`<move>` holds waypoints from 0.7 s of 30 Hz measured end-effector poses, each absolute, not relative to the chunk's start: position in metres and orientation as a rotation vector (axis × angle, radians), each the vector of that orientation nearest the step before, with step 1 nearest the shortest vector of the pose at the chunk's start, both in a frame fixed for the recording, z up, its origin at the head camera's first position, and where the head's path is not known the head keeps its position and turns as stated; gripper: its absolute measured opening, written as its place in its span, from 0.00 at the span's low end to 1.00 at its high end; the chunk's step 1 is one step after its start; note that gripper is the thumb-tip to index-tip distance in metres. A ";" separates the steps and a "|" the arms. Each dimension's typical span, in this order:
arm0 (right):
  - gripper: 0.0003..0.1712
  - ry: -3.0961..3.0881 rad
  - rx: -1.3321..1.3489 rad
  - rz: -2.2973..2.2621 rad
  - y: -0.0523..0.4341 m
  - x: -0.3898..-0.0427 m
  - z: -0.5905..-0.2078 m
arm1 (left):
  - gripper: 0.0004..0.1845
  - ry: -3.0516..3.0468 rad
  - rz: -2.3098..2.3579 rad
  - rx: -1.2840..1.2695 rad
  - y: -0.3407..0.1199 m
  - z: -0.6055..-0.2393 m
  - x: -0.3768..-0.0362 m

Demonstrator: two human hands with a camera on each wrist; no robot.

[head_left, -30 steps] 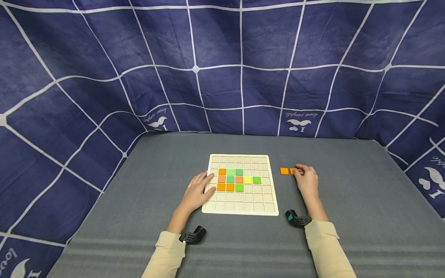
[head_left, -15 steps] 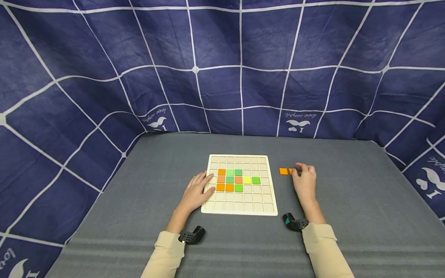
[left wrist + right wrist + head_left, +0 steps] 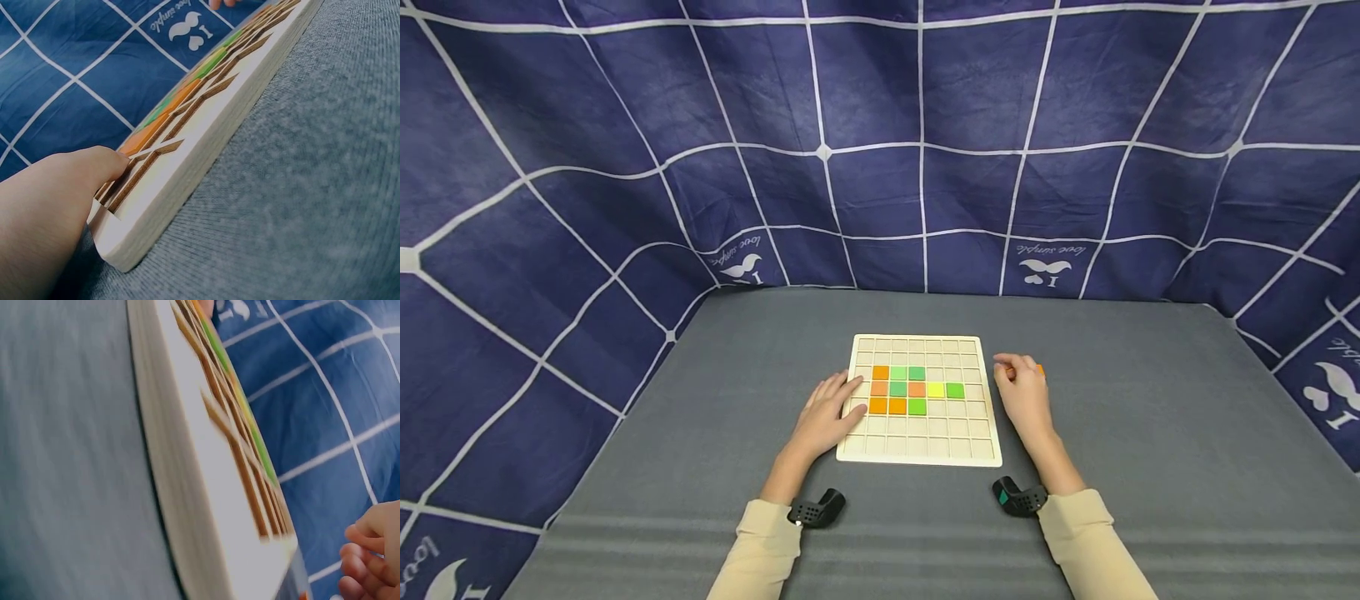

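A cream grid board (image 3: 917,450) lies on the grey table with several orange, green, yellow and salmon tiles set in its cells. My left hand (image 3: 822,421) rests over its left edge, fingers spread; in the left wrist view the thumb (image 3: 103,164) lies on the rim. Just right of the board is my right hand (image 3: 1025,404), fingers bent toward the thumb. An orange tile (image 3: 1040,369) shows behind this hand, and more orange shows between thumb and index finger. In the right wrist view the fingers (image 3: 359,569) are curled, and I cannot tell whether they pinch a tile.
Grey cloth covers the table (image 3: 760,333) around the board. A dark blue curtain (image 3: 880,192) with white lines hangs behind it and at both sides. Black bands with cameras (image 3: 820,508) sit on both wrists.
My right hand has moved left, from over the right-hand orange tile to beside the board's right edge. The left orange tile is now mostly covered. My left hand and the board's tiles stay put.
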State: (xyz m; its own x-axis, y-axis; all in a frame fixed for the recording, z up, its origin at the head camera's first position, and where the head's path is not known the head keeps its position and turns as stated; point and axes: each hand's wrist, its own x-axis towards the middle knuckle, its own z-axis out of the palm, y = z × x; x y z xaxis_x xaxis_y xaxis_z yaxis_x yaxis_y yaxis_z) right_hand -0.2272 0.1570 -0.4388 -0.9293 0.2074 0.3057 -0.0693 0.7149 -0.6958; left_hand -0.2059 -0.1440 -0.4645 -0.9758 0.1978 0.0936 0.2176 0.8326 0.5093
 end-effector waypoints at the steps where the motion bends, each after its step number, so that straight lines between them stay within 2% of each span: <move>1: 0.15 -2.576 -0.088 1.069 0.154 -0.226 -0.437 | 0.29 -2.971 -0.838 -0.339 -0.144 -0.465 -0.205; 11: 0.15 -2.719 0.056 1.159 0.125 -0.216 -0.425 | 0.29 -2.966 -0.846 -0.332 -0.143 -0.467 -0.205; 21: 0.13 -2.724 0.125 1.148 0.106 -0.220 -0.430 | 0.29 -2.964 -0.831 -0.343 -0.144 -0.466 -0.208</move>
State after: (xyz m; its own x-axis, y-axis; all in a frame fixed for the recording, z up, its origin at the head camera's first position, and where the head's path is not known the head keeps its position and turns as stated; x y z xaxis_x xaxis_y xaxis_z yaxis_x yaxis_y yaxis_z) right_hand -0.2197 0.1060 -0.4297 -0.9798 -0.0066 0.2000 -0.1478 0.6978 -0.7009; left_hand -0.2077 -0.1439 -0.4663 -0.9745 0.1999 0.1020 0.2238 0.8315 0.5085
